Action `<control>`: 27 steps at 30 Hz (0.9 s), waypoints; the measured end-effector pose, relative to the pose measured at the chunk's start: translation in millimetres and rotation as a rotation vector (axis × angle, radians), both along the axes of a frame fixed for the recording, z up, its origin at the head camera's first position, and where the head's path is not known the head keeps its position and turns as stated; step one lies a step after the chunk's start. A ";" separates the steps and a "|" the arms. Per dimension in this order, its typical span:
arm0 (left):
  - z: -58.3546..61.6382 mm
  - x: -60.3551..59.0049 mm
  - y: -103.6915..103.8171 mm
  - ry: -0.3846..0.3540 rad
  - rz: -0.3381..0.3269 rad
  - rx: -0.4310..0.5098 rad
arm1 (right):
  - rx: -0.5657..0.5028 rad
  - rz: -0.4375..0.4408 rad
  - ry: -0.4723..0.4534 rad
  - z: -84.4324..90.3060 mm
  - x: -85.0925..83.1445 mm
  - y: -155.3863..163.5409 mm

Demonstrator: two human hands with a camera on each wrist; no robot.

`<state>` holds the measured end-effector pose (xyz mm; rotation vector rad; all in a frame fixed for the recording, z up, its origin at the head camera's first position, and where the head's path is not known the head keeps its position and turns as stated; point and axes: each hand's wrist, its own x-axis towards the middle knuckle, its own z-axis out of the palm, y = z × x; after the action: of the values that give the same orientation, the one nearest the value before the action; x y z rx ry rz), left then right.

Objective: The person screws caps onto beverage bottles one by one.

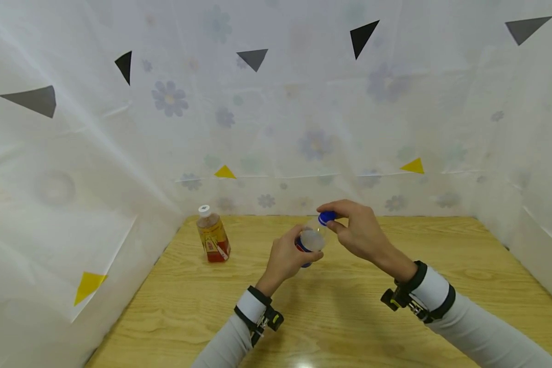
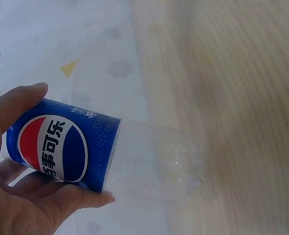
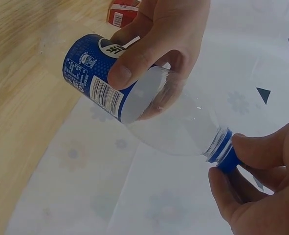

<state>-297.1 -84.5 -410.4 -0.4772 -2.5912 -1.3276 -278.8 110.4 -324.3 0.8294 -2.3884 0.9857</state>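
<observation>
While both hands [image 1: 284, 256] [image 1: 361, 231] hold it, the bottle [image 1: 312, 240] slants between

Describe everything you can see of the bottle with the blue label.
The bottle looks like clear, thin plastic, with no drink visible inside. A blue label wraps its middle, showing a round red, white and blue logo with dark lettering, plus a barcode. A blue cap sits on the neck; how tight it is cannot be told. The bottle is tilted over the table, the left hand gripping it around the label and the right hand pinching the cap.
</observation>
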 end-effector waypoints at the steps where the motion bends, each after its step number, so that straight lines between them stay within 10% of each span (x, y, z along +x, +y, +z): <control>1: -0.1 -0.2 0.1 0.000 0.000 0.000 | -0.001 -0.006 -0.002 -0.2 0.0 0.2; 27: -2.2 -1.5 -0.2 0.019 0.006 -0.025 | -0.015 -0.107 -0.083 -5.0 -2.2 -4.1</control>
<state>-298.7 -84.7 -412.6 -0.4827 -2.5945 -1.2840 -281.1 106.3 -329.3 0.6601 -2.4636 1.0131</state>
